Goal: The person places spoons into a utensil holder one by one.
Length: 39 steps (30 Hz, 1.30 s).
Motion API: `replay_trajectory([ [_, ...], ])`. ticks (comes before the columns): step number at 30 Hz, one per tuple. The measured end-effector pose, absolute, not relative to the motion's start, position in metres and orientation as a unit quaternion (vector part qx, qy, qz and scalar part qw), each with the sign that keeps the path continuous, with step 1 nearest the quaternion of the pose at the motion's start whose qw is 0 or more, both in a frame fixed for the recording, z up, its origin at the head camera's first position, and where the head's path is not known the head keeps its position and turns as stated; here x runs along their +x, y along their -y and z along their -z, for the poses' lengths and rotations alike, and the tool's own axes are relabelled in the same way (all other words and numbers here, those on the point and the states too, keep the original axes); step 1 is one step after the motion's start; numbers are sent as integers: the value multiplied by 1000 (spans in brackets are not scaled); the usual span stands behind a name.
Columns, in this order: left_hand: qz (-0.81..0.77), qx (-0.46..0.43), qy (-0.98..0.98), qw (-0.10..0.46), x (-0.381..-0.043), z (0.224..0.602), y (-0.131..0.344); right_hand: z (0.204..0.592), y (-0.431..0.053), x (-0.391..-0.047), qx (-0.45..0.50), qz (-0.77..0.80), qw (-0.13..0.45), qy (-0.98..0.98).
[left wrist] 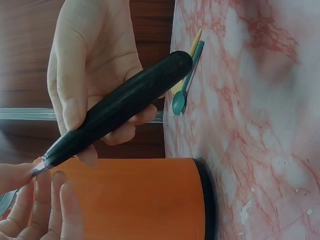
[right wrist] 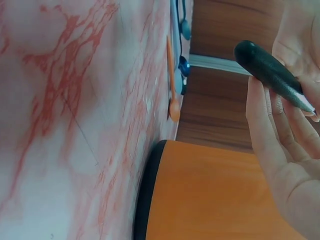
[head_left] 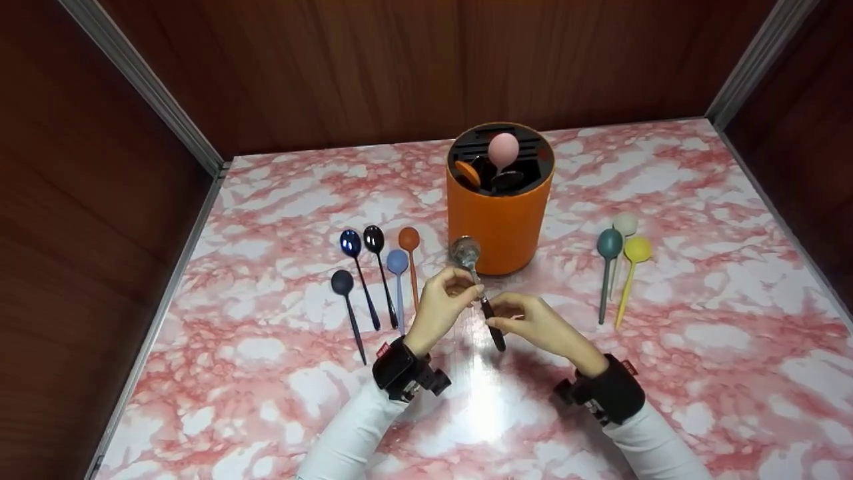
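Both hands hold one spoon in front of the orange cylindrical holder (head_left: 496,233). The spoon (left wrist: 125,102) has a shiny metal bowl and a thick black handle. My left hand (head_left: 441,303) pinches its metal neck, fingertips close to where the handle begins. Lower down, the thumb and fingers of my right hand (head_left: 536,323) grip the black handle. In the head view the spoon slants, bowl up and to the left, overlapping the holder's lower wall. A pink spoon (head_left: 504,148), an orange spoon (head_left: 468,173) and a black spoon (head_left: 508,180) stick out of the holder's top.
Left on the marbled table (head_left: 266,400) lie several spoons, among them a dark blue spoon (head_left: 350,243), a light blue spoon (head_left: 397,261) and a rust-orange spoon (head_left: 409,238). A teal spoon (head_left: 609,244), a yellow spoon (head_left: 638,249) and a pale spoon (head_left: 625,223) lie to the right.
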<state>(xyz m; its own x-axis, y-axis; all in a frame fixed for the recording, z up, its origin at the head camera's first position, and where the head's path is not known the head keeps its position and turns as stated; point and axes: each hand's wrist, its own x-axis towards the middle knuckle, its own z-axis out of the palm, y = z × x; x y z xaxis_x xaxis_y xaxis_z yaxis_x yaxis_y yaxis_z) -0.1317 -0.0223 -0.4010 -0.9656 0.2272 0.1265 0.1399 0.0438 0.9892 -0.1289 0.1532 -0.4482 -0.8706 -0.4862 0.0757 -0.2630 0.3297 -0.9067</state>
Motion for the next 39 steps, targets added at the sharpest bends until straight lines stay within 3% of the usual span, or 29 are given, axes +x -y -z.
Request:
replay_trajectory([
  [13, -671, 143, -727, 30, -127, 397, 30, 437, -162, -128, -232, 524, 84, -815],
  [32, -645, 130, -753, 31, -122, 413, 56, 371, -193, -151, -214, 525, -29, -823],
  [39, -653, 125, -746, 31, -122, 421, 62, 351, -195, -162, -196, 599, -59, -774],
])
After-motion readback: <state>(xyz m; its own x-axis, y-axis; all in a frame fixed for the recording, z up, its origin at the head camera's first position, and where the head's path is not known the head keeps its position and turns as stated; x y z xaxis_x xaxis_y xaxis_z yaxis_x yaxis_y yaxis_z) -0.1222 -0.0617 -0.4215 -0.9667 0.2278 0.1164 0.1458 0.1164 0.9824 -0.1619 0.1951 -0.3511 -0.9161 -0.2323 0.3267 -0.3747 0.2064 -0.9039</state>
